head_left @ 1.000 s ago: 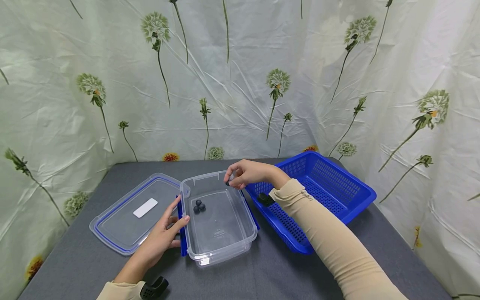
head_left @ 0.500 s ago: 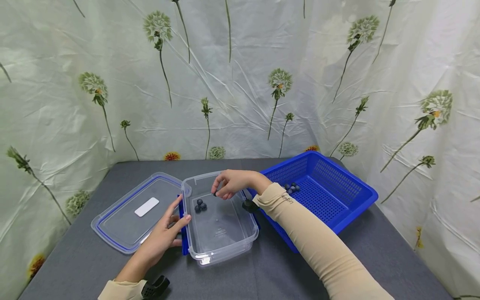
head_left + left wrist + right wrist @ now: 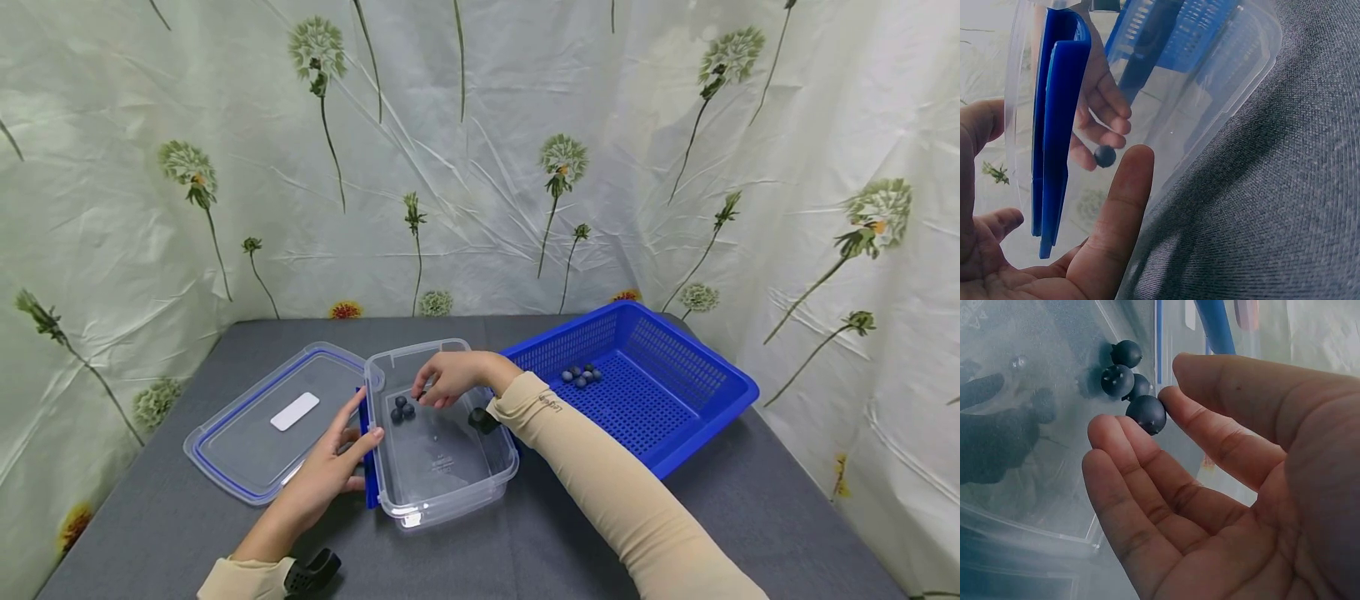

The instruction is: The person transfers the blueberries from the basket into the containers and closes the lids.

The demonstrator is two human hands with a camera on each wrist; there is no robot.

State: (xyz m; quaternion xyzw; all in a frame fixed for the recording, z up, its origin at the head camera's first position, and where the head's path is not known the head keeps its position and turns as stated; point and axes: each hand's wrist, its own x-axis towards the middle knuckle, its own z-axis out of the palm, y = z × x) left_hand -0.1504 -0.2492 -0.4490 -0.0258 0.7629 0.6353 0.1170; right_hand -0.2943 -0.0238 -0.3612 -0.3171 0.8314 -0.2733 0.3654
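Note:
My left hand [image 3: 326, 471] steadies the clear plastic box [image 3: 442, 500] by its left side, with fingers and thumb around the wall and its blue side latch [image 3: 1063, 137]. My right hand [image 3: 453, 377] is inside the box, palm down, near the left wall. A blueberry [image 3: 1146, 414] sits between its fingertips, while the thumb lies apart from it in the right wrist view. Several blueberries lie in the box, a small cluster [image 3: 401, 410] on the floor just left of the fingertips. Other blueberries [image 3: 581, 377] rest in the blue basket [image 3: 720, 417] at the right.
Left of the box, a clear lid [image 3: 240, 442] with a blue seal and white label [image 3: 295, 412] lies flat on the grey cloth [image 3: 450, 571]. A flower-patterned curtain [image 3: 480, 167] hangs behind the table.
My right hand has moved left and down from the box's right rim toward the berry cluster, carrying a blueberry. The basket's berries have come into view. My left hand stays on the box.

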